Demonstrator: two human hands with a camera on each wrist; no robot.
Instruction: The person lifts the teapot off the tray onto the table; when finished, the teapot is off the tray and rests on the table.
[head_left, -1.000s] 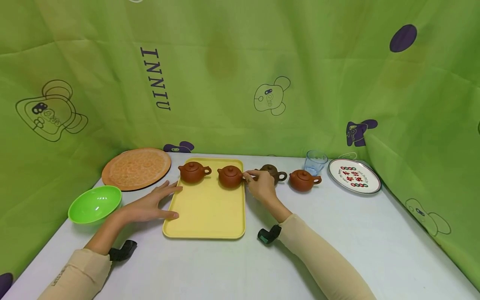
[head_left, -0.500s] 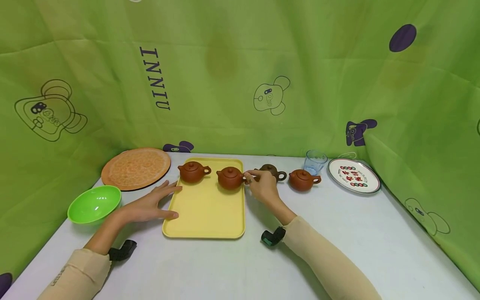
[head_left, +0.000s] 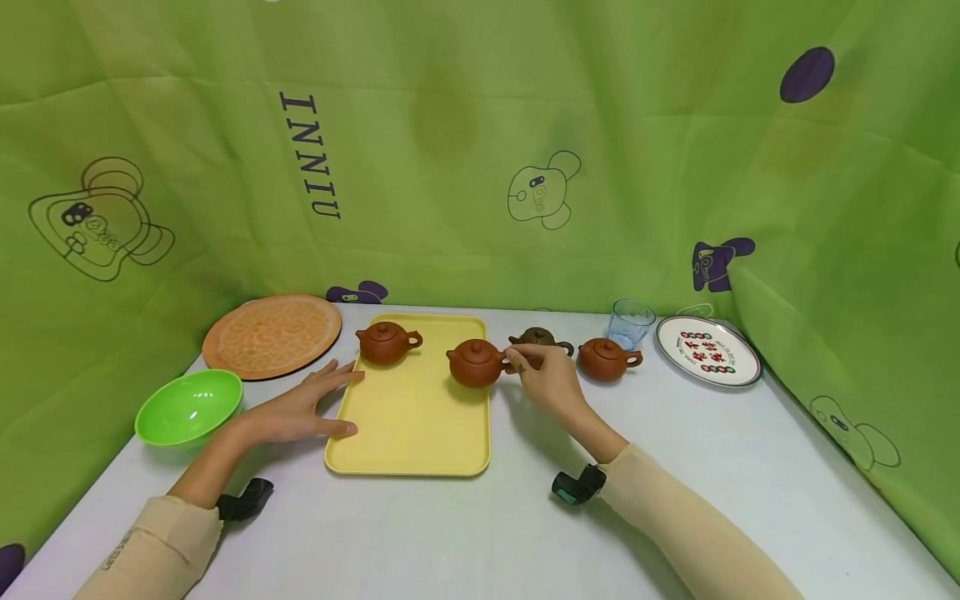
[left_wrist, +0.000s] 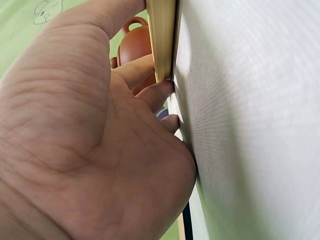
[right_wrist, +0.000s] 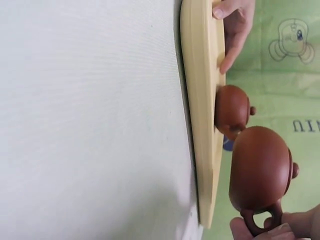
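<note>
Head view: the right hand (head_left: 545, 377) pinches the handle of a red-brown teapot (head_left: 476, 363), held above the right edge of the yellow tray (head_left: 408, 433). The left hand (head_left: 300, 408) lies flat, fingers straight, at the tray's left edge.

Right wrist view: the teapot (right_wrist: 260, 169) hangs clear of the tray (right_wrist: 200, 115), a gap that the head view does not resolve; fingers (right_wrist: 245, 229) curl round its handle.

Left wrist view: the fingers (left_wrist: 137, 70) press the tray rim (left_wrist: 161, 35).

Four teapots in all: a second (head_left: 384, 342) on the tray, a dark one (head_left: 538, 338) partly hidden behind the right hand, and a fourth (head_left: 603, 359) on the desk (head_left: 450, 533). Also one green bowl (head_left: 189, 407), one orange plate (head_left: 272, 334), one glass (head_left: 630, 323), one printed plate (head_left: 708, 351).
</note>
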